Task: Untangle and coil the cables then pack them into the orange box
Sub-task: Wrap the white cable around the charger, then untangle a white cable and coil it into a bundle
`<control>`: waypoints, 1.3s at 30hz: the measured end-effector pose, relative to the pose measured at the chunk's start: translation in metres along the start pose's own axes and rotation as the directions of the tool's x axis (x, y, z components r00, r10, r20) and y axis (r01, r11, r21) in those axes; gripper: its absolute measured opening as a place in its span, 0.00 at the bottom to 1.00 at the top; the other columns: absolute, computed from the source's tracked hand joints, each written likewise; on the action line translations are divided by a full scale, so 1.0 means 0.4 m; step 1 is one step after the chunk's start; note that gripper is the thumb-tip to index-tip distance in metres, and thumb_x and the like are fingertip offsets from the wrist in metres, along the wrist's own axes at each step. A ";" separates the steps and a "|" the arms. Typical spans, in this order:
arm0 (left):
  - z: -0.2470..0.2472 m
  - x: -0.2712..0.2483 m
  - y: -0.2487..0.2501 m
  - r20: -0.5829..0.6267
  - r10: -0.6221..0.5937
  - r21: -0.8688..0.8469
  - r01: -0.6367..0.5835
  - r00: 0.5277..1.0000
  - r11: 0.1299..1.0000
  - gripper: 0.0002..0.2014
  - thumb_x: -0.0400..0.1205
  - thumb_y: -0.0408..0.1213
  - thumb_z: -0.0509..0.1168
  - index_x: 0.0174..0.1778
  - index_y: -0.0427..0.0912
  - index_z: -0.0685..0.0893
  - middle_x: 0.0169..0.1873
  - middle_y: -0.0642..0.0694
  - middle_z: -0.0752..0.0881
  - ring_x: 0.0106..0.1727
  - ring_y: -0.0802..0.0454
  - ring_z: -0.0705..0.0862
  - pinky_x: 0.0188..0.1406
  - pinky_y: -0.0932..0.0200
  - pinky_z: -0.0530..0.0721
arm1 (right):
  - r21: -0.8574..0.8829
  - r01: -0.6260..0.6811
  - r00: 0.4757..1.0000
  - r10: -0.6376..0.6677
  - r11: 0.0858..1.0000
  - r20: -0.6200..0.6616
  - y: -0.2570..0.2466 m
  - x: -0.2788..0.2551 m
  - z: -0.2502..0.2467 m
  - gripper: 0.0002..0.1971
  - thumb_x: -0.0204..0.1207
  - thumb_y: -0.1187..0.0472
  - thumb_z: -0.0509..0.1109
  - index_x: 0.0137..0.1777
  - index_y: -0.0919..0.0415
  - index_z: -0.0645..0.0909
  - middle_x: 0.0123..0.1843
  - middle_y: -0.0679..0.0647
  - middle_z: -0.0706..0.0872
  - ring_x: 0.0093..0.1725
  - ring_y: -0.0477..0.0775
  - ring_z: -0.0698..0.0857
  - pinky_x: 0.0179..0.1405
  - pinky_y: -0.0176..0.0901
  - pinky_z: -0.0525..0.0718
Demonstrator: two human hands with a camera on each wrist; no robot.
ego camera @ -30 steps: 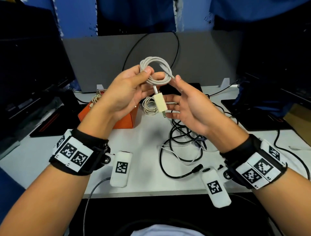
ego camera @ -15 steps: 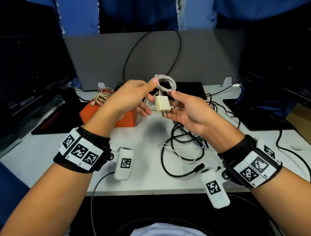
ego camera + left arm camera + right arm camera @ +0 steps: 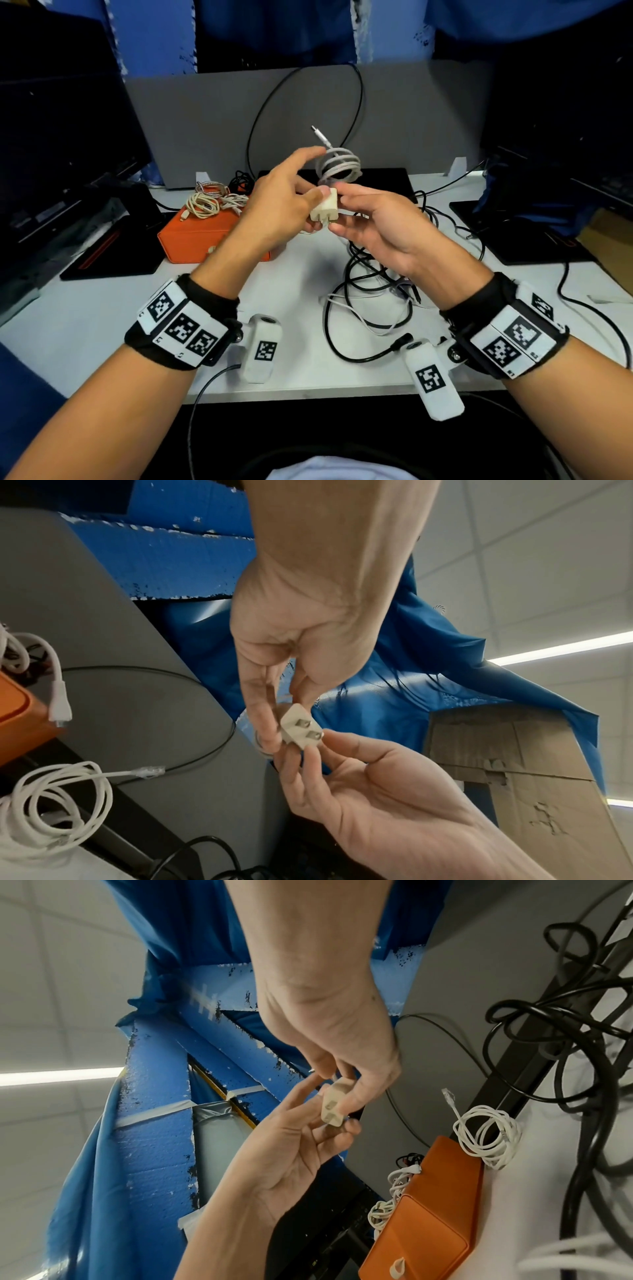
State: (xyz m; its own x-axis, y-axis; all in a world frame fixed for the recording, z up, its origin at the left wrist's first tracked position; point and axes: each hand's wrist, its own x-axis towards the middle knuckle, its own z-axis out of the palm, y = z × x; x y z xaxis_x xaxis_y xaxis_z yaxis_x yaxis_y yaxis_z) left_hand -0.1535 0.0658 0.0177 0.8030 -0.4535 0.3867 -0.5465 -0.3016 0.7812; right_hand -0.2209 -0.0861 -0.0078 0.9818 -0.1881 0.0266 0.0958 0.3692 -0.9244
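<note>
A white charger plug [image 3: 324, 209] is pinched between both hands above the table. My left hand [image 3: 291, 198] holds it with thumb and fingers, its index finger stretched up against the grey-white coiled cable [image 3: 339, 165] that stands above the plug. My right hand [image 3: 356, 209] grips the plug's other side. The cable's connector end [image 3: 318, 134] sticks up out of the coil. In the left wrist view the plug [image 3: 301, 730] shows its two prongs. The orange box [image 3: 195, 240] stands shut at the left, with light coiled cables [image 3: 207, 202] lying on its lid.
A tangle of black and white cables [image 3: 370, 291] lies on the white table [image 3: 85, 308] under my right hand. Another white coil [image 3: 486, 1134] lies beside the box. A grey partition [image 3: 428, 120] closes the back; dark monitors stand on both sides.
The left hand gripped the coil with the plug hanging below it. Now both hands pinch the plug, and the coil stands above it with its connector end pointing up.
</note>
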 end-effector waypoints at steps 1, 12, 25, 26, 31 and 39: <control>-0.002 0.002 -0.002 0.031 0.021 0.019 -0.021 0.999 1.000 0.26 0.87 0.34 0.69 0.79 0.59 0.76 0.44 0.45 0.92 0.28 0.51 0.90 0.29 0.59 0.87 | -0.006 0.002 1.000 -0.002 1.000 0.001 0.000 0.001 0.000 0.16 0.87 0.72 0.62 0.70 0.66 0.83 0.63 0.63 0.91 0.44 0.52 0.92 0.47 0.43 0.91; -0.009 0.014 -0.025 0.162 0.029 0.196 -0.061 0.986 0.979 0.15 0.82 0.51 0.73 0.62 0.66 0.79 0.47 0.47 0.86 0.40 0.44 0.89 0.44 0.38 0.91 | -0.156 0.015 0.997 -0.003 0.988 0.074 0.006 0.004 -0.013 0.19 0.84 0.73 0.59 0.68 0.64 0.85 0.61 0.59 0.93 0.53 0.56 0.92 0.54 0.45 0.89; 0.006 0.041 -0.069 0.016 0.025 0.152 -0.028 1.000 0.988 0.10 0.79 0.40 0.77 0.48 0.56 0.83 0.39 0.45 0.88 0.36 0.47 0.86 0.41 0.41 0.89 | -0.305 -0.009 0.989 0.054 0.952 0.138 0.002 0.015 -0.036 0.15 0.88 0.58 0.64 0.66 0.63 0.87 0.62 0.58 0.92 0.60 0.58 0.92 0.70 0.53 0.86; 0.008 0.049 -0.082 0.021 0.000 0.152 -0.004 1.000 0.988 0.10 0.79 0.39 0.78 0.47 0.56 0.83 0.36 0.45 0.87 0.35 0.48 0.85 0.41 0.42 0.89 | -0.461 0.002 0.990 0.064 0.888 0.127 -0.001 0.015 -0.042 0.13 0.88 0.56 0.65 0.63 0.60 0.88 0.63 0.57 0.92 0.62 0.56 0.91 0.73 0.54 0.85; 0.036 0.081 -0.143 0.112 -0.126 0.246 0.095 0.986 0.965 0.11 0.79 0.35 0.78 0.44 0.51 0.81 0.34 0.48 0.85 0.26 0.52 0.80 0.17 0.60 0.77 | -0.964 0.265 0.895 0.377 -0.021 0.238 -0.013 0.008 -0.080 0.32 0.82 0.33 0.66 0.84 0.40 0.70 0.84 0.41 0.72 0.83 0.47 0.71 0.85 0.47 0.66; 0.083 0.122 -0.192 0.292 -0.357 0.599 0.121 0.887 0.791 0.09 0.83 0.33 0.72 0.57 0.38 0.83 0.39 0.41 0.89 0.37 0.43 0.90 0.35 0.55 0.92 | -0.877 0.276 0.784 0.620 -0.394 -0.032 0.006 0.043 -0.168 0.53 0.72 0.34 0.78 0.90 0.33 0.46 0.92 0.42 0.57 0.90 0.53 0.57 0.88 0.57 0.59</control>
State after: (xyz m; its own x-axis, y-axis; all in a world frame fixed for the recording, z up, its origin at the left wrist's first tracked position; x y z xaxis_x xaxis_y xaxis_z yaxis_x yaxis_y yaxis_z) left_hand -0.0801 0.0388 -0.0398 0.8382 -0.5396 -0.0793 -0.4775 -0.7963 0.3714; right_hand -0.2146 -0.1496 -0.0353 0.8235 0.0525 -0.5648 0.0892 -0.9953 0.0375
